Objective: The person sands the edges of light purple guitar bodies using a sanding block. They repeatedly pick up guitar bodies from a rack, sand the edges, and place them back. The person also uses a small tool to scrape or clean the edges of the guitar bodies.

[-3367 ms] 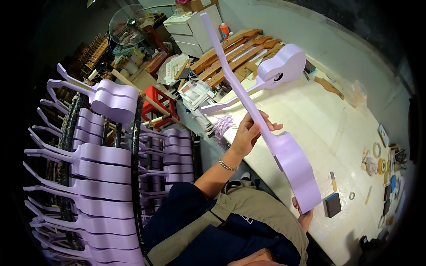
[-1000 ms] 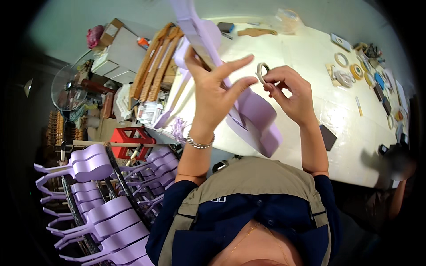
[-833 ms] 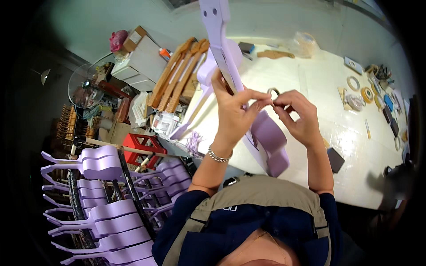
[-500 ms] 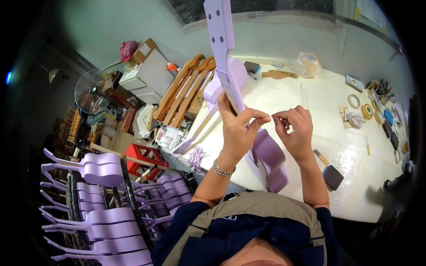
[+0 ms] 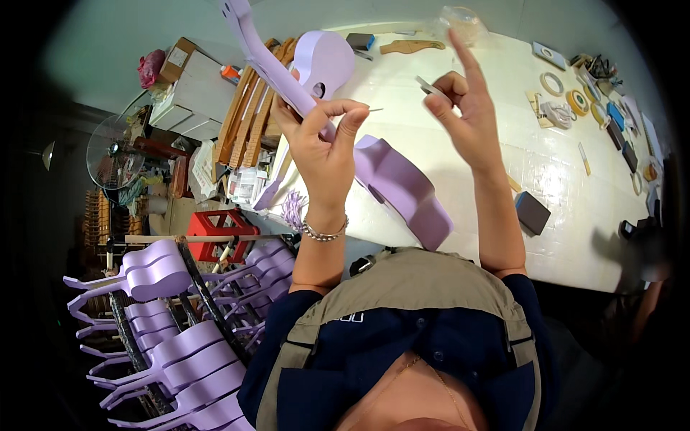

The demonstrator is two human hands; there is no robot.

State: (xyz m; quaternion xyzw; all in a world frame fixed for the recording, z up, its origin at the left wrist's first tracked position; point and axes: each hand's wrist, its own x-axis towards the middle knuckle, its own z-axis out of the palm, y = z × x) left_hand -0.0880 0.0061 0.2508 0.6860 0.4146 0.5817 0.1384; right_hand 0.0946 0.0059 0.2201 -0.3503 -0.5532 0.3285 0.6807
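Note:
A lilac ukulele (image 5: 411, 188) stands tilted before me, its neck leaning up to the far left. My left hand (image 5: 321, 147) has its rear fingers behind that neck, while thumb and index finger pinch a thin, short sliver (image 5: 376, 110) pointing right. To the right, apart from the ukulele, my right hand (image 5: 471, 122) is raised with its index finger stretched upward. Between its thumb and curled fingers sits a small flat greyish piece (image 5: 428, 86), whose kind I cannot make out. A second lilac ukulele (image 5: 323, 61) lies beyond my left hand.
The pale worktable (image 5: 503, 144) holds a dark sanding block (image 5: 532, 212), tape rolls (image 5: 552, 84) and a thin knife (image 5: 584, 159). Wooden necks (image 5: 251, 118) lean at the left. Lower left, several lilac ukuleles hang on a rack (image 5: 129, 345), near a red stool (image 5: 215, 228).
My hands have drawn apart from fingertip to fingertip. The right index finger now points up and the greyish piece shows. The ukulele's neck leans further left, and the whole view has shifted.

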